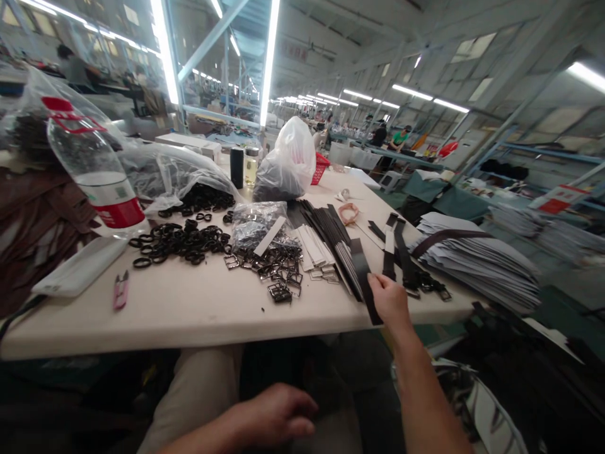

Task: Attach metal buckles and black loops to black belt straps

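My right hand (388, 299) pinches a flat black strip (365, 280) by its side edge, at the right front of the table. Just left of it lies a fanned stack of dark strips (331, 243). Black straps with buckles (401, 252) lie to its right. Above my lap, below the table edge, my left hand (278, 410) hangs with its thumb apart from its slightly bent fingers and nothing visible in it. Metal buckles (283, 277) spill from a clear bag near the middle, and a pile of black rings (186, 243) is left of them.
A plastic bottle (104, 176) with a red cap and pink thread snips (121, 291) are on the left of the table (198, 321). Farther back are a knotted plastic bag (288, 157) and a red basket (320, 167). Stacked grey sheets (472, 258) stand at the right.
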Tool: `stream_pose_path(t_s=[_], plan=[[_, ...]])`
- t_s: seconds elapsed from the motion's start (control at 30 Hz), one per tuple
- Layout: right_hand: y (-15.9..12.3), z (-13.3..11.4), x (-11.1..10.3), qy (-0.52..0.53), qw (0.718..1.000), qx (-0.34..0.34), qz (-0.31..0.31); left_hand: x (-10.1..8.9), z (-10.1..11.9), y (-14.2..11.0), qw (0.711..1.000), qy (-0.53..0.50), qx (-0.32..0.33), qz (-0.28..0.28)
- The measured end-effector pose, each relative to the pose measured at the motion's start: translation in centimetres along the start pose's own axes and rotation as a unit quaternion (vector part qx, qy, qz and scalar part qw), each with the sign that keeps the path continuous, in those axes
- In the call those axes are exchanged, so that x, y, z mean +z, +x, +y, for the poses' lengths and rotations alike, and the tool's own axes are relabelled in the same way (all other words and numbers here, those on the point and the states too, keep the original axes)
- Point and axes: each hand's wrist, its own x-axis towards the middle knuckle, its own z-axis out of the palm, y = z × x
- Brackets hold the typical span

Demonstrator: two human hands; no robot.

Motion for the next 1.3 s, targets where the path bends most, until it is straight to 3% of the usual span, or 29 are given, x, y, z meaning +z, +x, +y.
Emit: stream_pose_path(t_s=[0.13, 0.3, 0.4, 0.47, 0.67, 0.87, 0.97, 1.07, 1.13, 1.2, 1.3], plan=[[-9.8, 0.2, 1.0, 0.094, 0.995, -0.005, 0.020, -1.1, 2.7, -0.2, 0.981, -0.194, -0.006, 0.033], [-21.9, 1.7, 2.2, 0.221, 0.975, -0.034, -0.013, -0.7, 4.9, 2.9, 0.883, -0.465, -0.002, 0.067], [-26.3, 3.1, 2.3, 0.229, 0.972, -0.053, -0.023, -0.3, 6.9, 4.8, 0.835, -0.538, 0.001, 0.118], [-27.8, 4.3, 2.2, 0.230, 0.971, -0.064, -0.029, -0.3, 8.2, 5.2, 0.820, -0.549, 0.010, 0.160], [-28.2, 7.5, 1.2, 0.230, 0.965, -0.074, -0.102, -2.1, 9.8, 2.7, 0.833, -0.499, 0.032, 0.235], [-26.0, 8.9, 0.3, 0.211, 0.954, -0.085, -0.196, -7.2, 8.3, -2.4, 0.855, -0.339, 0.022, 0.391], [-24.8, 8.9, 1.1, 0.165, 0.965, -0.105, -0.174, -8.3, 7.4, -5.1, 0.845, -0.331, -0.011, 0.421], [-23.8, 6.4, 2.5, 0.132, 0.981, -0.119, -0.081, -7.4, 6.7, -6.7, 0.829, -0.382, -0.053, 0.405], [-23.4, 3.2, 3.4, 0.143, 0.973, -0.176, -0.037, -5.9, 6.5, -7.1, 0.815, -0.424, -0.078, 0.388], [-23.2, -0.5, 4.2, 0.162, 0.953, -0.255, -0.036, -4.4, 6.4, -7.2, 0.804, -0.455, -0.092, 0.371], [-23.1, -4.9, 5.4, 0.186, 0.934, -0.302, -0.049, -2.9, 6.2, -7.1, 0.793, -0.482, -0.088, 0.361]])
